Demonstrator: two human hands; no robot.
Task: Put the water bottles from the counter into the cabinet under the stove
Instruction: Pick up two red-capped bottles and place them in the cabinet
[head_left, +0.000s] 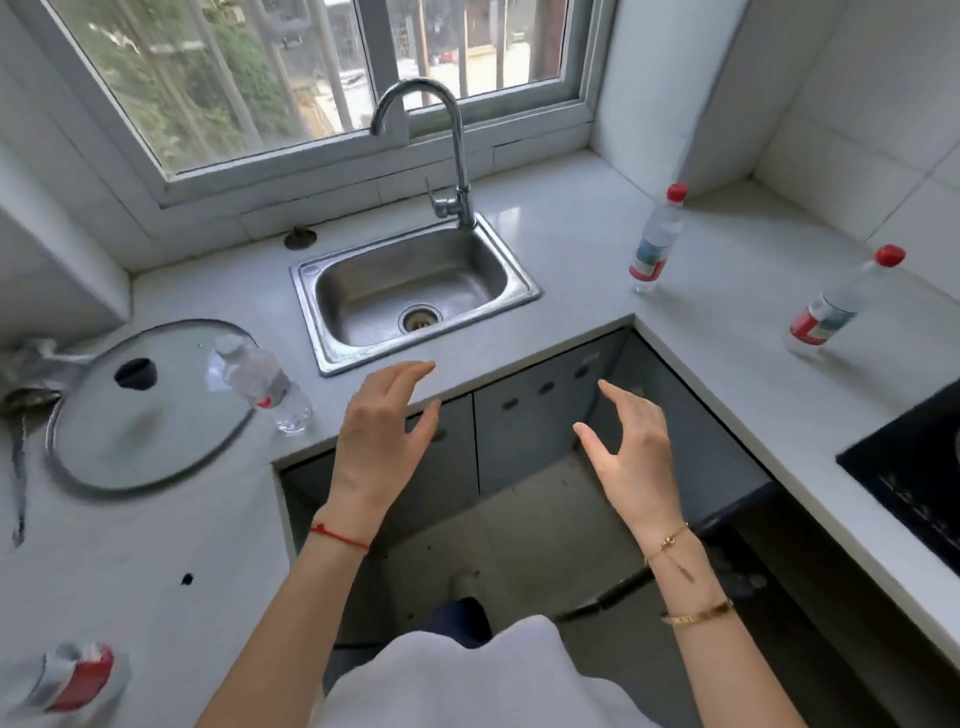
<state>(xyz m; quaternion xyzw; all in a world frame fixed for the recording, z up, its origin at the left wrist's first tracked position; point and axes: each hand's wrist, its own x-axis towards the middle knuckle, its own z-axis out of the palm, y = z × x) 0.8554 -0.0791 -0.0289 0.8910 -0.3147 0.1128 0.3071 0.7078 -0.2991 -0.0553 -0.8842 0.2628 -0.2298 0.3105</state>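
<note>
Two red-capped water bottles stand on the right counter: one (655, 241) near the corner, another (836, 306) further right. A clear bottle with a white cap (265, 384) stands on the left counter beside a glass lid. A fourth bottle with a red label (78, 675) lies at the lower left edge, blurred. My left hand (382, 436) and my right hand (631, 449) hover in front of the counter edge, fingers relaxed, holding nothing. The black stove (914, 483) sits at the right; the cabinet (727, 467) beneath the right counter is dark.
A steel sink (415, 291) with a curved tap (457, 156) sits below the window. A glass pot lid (145, 410) lies on the left counter. Grey cabinet doors (524, 441) run under the sink. Tiled floor shows below between the counters.
</note>
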